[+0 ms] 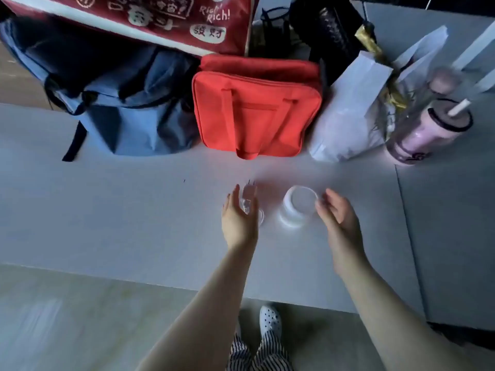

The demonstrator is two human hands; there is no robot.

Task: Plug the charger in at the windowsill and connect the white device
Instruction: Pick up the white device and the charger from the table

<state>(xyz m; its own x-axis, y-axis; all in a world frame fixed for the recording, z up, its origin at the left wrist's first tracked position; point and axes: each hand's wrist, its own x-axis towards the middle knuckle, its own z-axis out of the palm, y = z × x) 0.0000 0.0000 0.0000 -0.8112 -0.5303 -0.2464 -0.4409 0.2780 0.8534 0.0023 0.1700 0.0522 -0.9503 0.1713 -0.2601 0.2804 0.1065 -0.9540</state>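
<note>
White plastic charger (247, 195) lies on the pale table (134, 210), its two dark prongs pointing away from the person toward the bags, with a loop of white cable (261, 216) curled at its near end. The left hand (238, 218) rests alongside and partly over it, fingers spread loosely, not gripping anything. Just to the right sits the device (298, 206), a round white thing with a flat top, upright on the table and apart from the charger. The right hand (336, 210) hovers at its right side, fingers open and curved toward it, fingertips near its rim; I cannot tell whether they touch.

Beyond these, along the far part of the table, stand a blue backpack (128, 108), a red bag (257, 108) with handles, a white paper bag (351, 113) and a pink cup (428, 132) with a straw. A dark red printed bag (150, 17) sits behind the backpack. Below the table edge a white shoe (270, 319) and striped trousers (257, 352) show over a light floor
</note>
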